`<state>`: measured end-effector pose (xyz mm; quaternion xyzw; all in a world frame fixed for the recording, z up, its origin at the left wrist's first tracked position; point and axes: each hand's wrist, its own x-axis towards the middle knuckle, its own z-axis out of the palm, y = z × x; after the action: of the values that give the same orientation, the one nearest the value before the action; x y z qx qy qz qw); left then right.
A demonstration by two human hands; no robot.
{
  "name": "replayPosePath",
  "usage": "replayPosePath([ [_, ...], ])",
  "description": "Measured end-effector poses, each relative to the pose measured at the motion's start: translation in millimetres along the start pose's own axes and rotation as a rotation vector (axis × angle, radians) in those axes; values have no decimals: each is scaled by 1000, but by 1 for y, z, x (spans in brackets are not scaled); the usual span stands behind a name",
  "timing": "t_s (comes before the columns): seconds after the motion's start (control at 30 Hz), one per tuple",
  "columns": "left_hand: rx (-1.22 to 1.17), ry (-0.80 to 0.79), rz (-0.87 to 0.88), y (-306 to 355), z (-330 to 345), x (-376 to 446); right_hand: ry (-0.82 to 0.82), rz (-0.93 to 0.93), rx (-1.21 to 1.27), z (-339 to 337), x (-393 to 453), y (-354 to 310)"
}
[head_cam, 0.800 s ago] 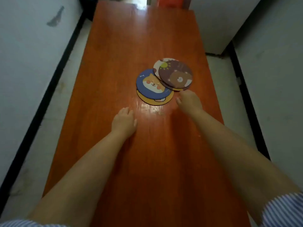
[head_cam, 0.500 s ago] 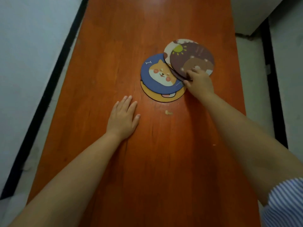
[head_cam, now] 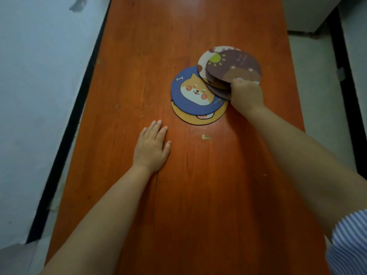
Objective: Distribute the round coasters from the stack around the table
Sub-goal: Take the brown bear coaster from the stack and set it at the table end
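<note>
1. Head view, right side: my right hand (head_cam: pixel 246 94) pinches the near edge of the brown bear coaster (head_cam: pixel 234 65), thumb on top and the other fingers hidden beneath, so I cannot tell how many coasters they hold. The near rim looks tilted up off the pile, probably to peel it free without dragging its neighbours.
2. Head view, the pile: coasters lie fanned rather than squarely stacked, toward the right of the counter (head_cam: pixel 198 195). A cream coaster (head_cam: pixel 203 60) peeks out behind the brown one. The blue dog coaster (head_cam: pixel 192 92) overlaps a yellow coaster (head_cam: pixel 198 119) beneath it. The fan leaves each rim exposed, which makes single picks easier.
3. Head view, left side: my left hand (head_cam: pixel 152 147) rests flat on the counter, fingers (head_cam: pixel 156 128) extended and close together, holding nothing, near the yellow rim but apart from it. I judge it a brace, ready to pin the pile.
4. Progress: none looks distributed yet.
</note>
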<state>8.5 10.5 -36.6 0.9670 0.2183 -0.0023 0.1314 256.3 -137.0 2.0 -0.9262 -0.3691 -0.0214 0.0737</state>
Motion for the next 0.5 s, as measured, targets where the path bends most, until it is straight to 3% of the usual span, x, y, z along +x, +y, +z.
replayPosePath([
  [0.07,20,8,-4,1,0,0,35,37,11,-4,-4,-2],
  [0.2,171,-10,25,7,-5,-2,254,-82,35,-23,-53,-18],
  [0.3,261,70,195,18,-15,-14,311,-150,23,-32,-111,-35],
  [0.4,-158,9,166,34,-23,-46,242,-194,58,-35,-175,-59],
  [0.5,-683,-245,-215,50,-31,-85,167,-224,148,-34,-237,-88],
])
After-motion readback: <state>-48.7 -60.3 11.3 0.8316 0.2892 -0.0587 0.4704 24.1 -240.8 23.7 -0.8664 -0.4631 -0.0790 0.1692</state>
